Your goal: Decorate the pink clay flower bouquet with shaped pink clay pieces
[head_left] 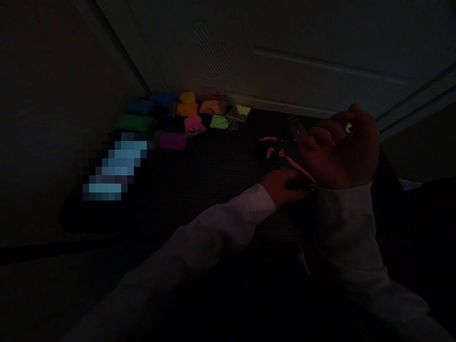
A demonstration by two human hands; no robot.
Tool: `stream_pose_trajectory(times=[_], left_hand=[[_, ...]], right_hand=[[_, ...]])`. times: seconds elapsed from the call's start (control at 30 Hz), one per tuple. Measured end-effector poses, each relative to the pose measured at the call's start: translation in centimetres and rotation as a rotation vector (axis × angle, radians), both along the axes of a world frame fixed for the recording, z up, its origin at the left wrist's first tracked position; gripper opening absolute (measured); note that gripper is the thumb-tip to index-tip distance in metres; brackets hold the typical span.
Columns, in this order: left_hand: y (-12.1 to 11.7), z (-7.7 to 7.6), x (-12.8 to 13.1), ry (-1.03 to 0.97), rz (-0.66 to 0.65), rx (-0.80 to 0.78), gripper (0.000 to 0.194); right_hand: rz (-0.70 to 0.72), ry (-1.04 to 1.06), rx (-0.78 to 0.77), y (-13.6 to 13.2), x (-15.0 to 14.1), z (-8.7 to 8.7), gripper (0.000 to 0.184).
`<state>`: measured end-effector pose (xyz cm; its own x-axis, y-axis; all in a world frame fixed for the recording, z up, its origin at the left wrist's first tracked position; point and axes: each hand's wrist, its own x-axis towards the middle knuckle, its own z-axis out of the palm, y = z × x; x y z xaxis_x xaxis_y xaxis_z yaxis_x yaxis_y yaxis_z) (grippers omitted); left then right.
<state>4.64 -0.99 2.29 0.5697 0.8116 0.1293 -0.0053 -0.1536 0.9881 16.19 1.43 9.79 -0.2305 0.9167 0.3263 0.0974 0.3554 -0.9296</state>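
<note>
The scene is very dark. My left hand (pixel 285 186) is low over the dark table, its fingers curled around something dark that I cannot make out. Just above and to its right, my right hand (pixel 342 154) is raised with its fingers bent inward; whatever it may hold is hidden. A thin pink strip (pixel 297 166) slants down between the two hands, its lower end near the left fingers. Small pink pieces (pixel 270 152) lie on or in a dark item beyond the left hand. A clear plastic bag (pixel 296 128) rests behind the right hand.
Several coloured packets lie along the back, among them a green packet (pixel 135 123), a purple packet (pixel 172 141), a pink packet (pixel 194 125) and a yellow packet (pixel 243 111). A bright pixelated screen (pixel 123 164) is at the left. A pale panelled surface (pixel 302 80) stands behind the table (pixel 199 185).
</note>
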Motion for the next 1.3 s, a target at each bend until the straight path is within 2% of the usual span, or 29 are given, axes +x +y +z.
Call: stream_pose_trajectory(times=[0.1, 0.2, 0.37, 0.47, 0.6, 0.7, 0.8, 0.87, 0.97, 1.1, 1.23, 1.3], left_hand=[[0.1, -0.1, 0.0, -0.001, 0.012, 0.005, 0.032], [0.0, 0.2, -0.3, 0.013, -0.049, 0.018, 0.019], [-0.2, 0.5, -0.9, 0.043, -0.062, -0.035, 0.014], [-0.4, 0.4, -1.6, 0.002, -0.031, -0.179, 0.016], [-0.6, 0.4, -3.0, -0.116, -0.024, -0.452, 0.015], [-0.6, 0.7, -4.3, -0.245, -0.01, -0.628, 0.018], [-0.2, 1.0, -5.3, -0.32, 0.004, -0.756, 0.022], [0.1, 1.0, -5.7, -0.331, 0.036, -0.787, 0.025], [0.4, 0.4, -5.9, -0.341, 0.067, -0.765, 0.036], [0.4, -0.2, -5.9, -0.334, 0.067, -0.734, 0.043], [0.4, -0.1, -6.0, -0.316, 0.001, -0.768, 0.046], [0.4, 0.0, -6.1, -0.305, -0.02, -0.785, 0.045]], right_hand=[[-0.027, 0.056, -0.039, 0.0, -0.1, 0.0, 0.04], [-0.079, 0.157, -0.097, 0.1, -0.1, -0.1, 0.04], [-0.107, 0.111, -0.107, 0.1, -0.2, 0.4, 0.041], [-0.153, 0.163, -0.148, -0.2, -0.2, 1.3, 0.038], [-0.165, 0.314, -0.185, -0.7, 0.2, 2.0, 0.03], [-0.073, 0.314, -0.219, -1.3, 0.6, 0.8, 0.019], [0.04, 0.152, -0.335, -2.1, 0.9, -1.7, 0.01], [0.119, 0.049, -0.426, -2.7, 0.7, -3.4, 0.017], [0.187, 0.123, -0.577, -3.4, 0.2, -5.1, 0.029], [0.192, 0.288, -0.74, -3.9, -0.4, -5.8, 0.032], [0.285, 0.261, -0.755, -4.0, -0.6, -6.0, 0.023], [0.288, 0.246, -0.741, -4.0, -0.6, -6.1, 0.018]])
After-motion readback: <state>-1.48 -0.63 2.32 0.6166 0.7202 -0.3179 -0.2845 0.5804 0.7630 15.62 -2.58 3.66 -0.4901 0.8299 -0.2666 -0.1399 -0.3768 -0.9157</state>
